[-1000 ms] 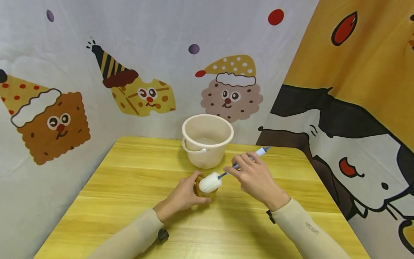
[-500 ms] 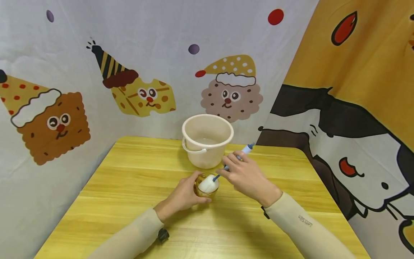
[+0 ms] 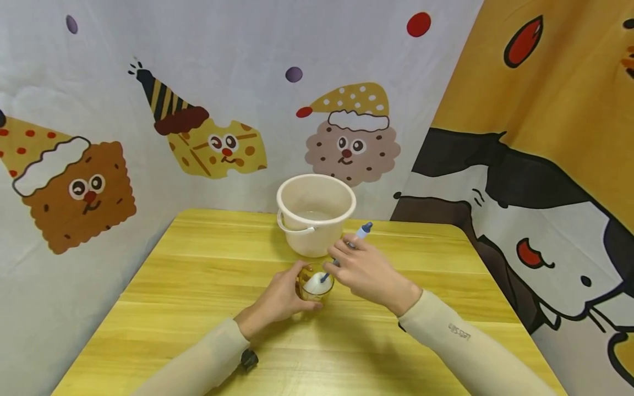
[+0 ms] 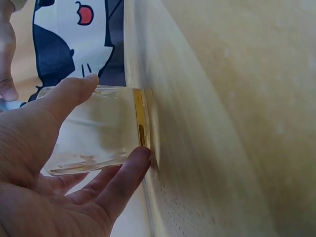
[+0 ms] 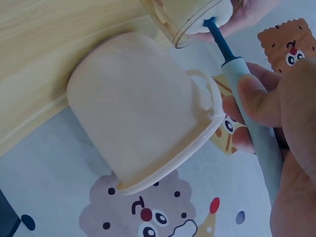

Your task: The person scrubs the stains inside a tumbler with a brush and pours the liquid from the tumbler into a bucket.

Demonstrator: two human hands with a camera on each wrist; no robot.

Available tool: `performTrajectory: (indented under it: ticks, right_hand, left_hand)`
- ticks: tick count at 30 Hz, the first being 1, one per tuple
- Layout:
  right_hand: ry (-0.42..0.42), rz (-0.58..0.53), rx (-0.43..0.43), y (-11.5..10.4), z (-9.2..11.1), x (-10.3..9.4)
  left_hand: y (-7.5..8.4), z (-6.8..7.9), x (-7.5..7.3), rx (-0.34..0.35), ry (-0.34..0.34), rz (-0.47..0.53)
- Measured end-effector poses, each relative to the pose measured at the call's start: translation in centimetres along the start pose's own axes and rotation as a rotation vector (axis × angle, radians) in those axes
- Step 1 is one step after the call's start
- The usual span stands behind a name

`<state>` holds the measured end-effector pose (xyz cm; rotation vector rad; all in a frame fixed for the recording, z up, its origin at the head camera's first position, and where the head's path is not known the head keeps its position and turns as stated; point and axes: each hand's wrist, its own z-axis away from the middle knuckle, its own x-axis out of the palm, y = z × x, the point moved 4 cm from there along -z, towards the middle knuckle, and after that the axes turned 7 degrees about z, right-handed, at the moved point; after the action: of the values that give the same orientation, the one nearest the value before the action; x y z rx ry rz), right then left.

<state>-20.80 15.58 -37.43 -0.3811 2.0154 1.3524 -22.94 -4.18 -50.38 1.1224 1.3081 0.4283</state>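
An amber glass cup (image 4: 94,128) stands on the wooden table, its mouth up. Around its side curl the thumb and fingers of my left hand (image 3: 279,300), gripping it. My right hand (image 3: 369,272) holds the pale blue handle (image 5: 259,133) of a sponge cup brush, tilted over the cup. The brush's white sponge head (image 3: 316,283) sits inside the glass, and its dark blue neck (image 5: 220,42) rises out past the rim. In the right wrist view the sponge shows at the cup's mouth.
A cream bucket (image 3: 317,239) with a white carry handle (image 3: 297,230) stands right behind the cup, near the table's back edge. Past the table (image 3: 208,264) hangs a cloth printed with cartoon figures.
The right hand has moved left and lowered the brush, so the sponge went from the cup's mouth down into it. The handle stands steeper. The left hand keeps its hold.
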Motion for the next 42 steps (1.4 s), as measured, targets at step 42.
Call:
performTrajectory:
  ticks: [42]
  right_hand:
    - [0.023, 0.006, 0.013, -0.6, -0.6, 0.2]
  left_hand:
    - [0.7, -0.3, -0.2, 0.006, 0.016, -0.003]
